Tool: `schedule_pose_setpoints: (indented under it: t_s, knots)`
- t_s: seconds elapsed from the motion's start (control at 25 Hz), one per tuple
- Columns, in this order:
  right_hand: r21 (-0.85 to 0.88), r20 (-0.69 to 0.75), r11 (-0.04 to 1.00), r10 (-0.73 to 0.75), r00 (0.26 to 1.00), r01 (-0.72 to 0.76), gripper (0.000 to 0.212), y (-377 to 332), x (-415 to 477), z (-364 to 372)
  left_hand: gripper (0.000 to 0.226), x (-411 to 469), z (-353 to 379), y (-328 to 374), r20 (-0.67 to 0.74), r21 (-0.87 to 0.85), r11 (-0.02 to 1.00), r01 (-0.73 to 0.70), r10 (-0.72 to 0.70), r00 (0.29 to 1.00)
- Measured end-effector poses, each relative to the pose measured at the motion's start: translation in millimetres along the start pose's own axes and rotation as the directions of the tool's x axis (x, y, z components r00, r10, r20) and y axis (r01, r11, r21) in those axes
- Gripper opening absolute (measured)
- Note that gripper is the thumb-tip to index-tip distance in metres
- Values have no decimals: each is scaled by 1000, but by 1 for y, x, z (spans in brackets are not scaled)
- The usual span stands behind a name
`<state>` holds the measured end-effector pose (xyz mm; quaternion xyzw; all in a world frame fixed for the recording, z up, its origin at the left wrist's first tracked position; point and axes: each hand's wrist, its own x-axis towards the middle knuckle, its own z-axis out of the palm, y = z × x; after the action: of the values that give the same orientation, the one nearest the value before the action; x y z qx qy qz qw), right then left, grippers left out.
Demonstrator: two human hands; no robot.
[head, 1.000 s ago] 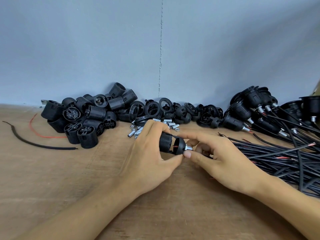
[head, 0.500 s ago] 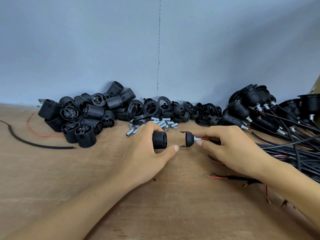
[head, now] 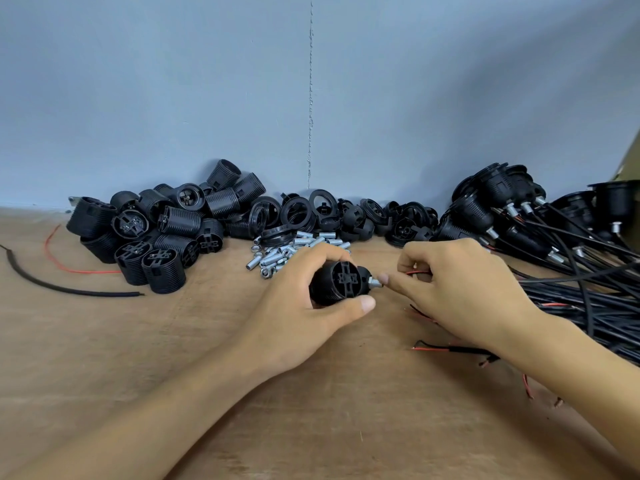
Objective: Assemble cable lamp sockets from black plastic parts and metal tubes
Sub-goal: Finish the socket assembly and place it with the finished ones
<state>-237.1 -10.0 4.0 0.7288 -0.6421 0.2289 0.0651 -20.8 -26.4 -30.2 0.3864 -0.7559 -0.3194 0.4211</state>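
Wooden counter [head: 166,362], grey-blue wall [head: 173,98] behind. Left grip [head: 304,310] wraps black socket body [head: 334,284], mid-counter. Right grip [head: 464,289] pinches cable [head: 417,272] beside metal tube [head: 375,282] at socket body's end. Spare tubes [head: 273,259] lie behind.

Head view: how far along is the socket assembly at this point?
Done: finished sockets with cables are piled at right. In hand: the left hand grips a socket body; the right hand holds the cable by its metal tube. Left: many loose bodies, rings and tubes lie by the wall.
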Motion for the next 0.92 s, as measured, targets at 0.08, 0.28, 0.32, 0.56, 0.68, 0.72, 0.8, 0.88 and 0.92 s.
schedule_pose_setpoints:
  t_s: [0.08, 0.28, 0.32, 0.56, 0.68, 0.72, 0.8, 0.88, 0.92]
  knots:
    - [117, 64, 992, -43, 997, 36, 21, 0, -1, 4, 33, 1, 1, -1, 25, -5, 1000, -6, 6, 1000]
    - [346, 6, 936, -77, 997, 70, 10, -4, -7, 14, 37, 3, -2, -7, 22, -38, 998, 45, -45, 999]
    - [394, -23, 917, -63, 998, 67, 10, -6, -8, 15, 38, 4, -2, -7, 8, -31, 998, 46, -46, 999]
    - [672, 68, 740, -33, 997, -21, 8, -11, -10, 18, 40, 4, 2, -6, -55, 38, 998, 44, -42, 998]
    - [705, 94, 710, -95, 991, 1, 12, -14, -12, 17, 40, 5, 3, -6, -66, 65, 996, 55, -51, 997]
    - [691, 90, 722, -105, 990, 14, 14, -15, -13, 17, 39, 4, 3, -6, -67, 77, 996, 50, -45, 997]
    - [672, 75, 740, -103, 992, 26, 15, -15, -13, 17, 38, 4, 3, -5, -75, 98, 994, 44, -36, 997]
    - [657, 50, 753, -103, 993, 45, 17, -16, -15, 17, 37, 4, 3, -4, -87, 122, 992, 46, -35, 996]
    - [643, 35, 763, -107, 994, 59, 18, -17, -15, 17, 36, 4, 3, -4, -92, 135, 990, 46, -34, 995]
